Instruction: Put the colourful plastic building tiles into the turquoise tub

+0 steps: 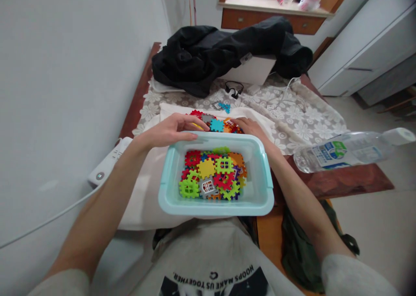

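A light-blue plastic basin (167,179) sits close to my body at the table's near edge. Inside lie several interlocking plastic pieces (207,168) in yellow, green, red, grey and orange, some with window cut-outs. Just past the far rim is a row of similar pieces (217,125) on a white cloth; the basin hides its near part. My left hand (177,129) reaches over the row's left end, fingers stretched and apart, thumb by the rim. At the row's right end, my right hand (251,128) lies with extended fingers against the pieces; its lower part is behind the rim.
A clear bottle (351,151) lies on its side at the right table edge. A white power strip (108,161) with a cord is on the left. Farther back are small blue and grey pieces (224,107), a black headset (234,89) and a black jacket (201,53) over a laptop-like panel.
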